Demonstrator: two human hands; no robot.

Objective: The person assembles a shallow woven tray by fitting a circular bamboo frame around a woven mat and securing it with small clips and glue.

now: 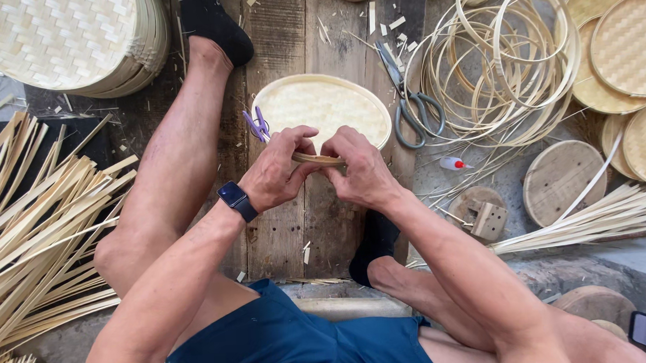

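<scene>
Both our hands, left (277,173) and right (359,174), pinch the strip (319,159) shut against the tray (321,108) rim; we should press evenly.

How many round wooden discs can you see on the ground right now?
3: a large wooden disc at right, a smaller disc bearing a wooden block, and a third disc at the lower right. Others may be hidden.

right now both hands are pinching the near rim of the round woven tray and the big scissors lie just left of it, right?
Not quite. In the head view both hands, left hand and right hand, do pinch the woven tray at its near rim, but the scissors lie just right of it, not left.
</scene>
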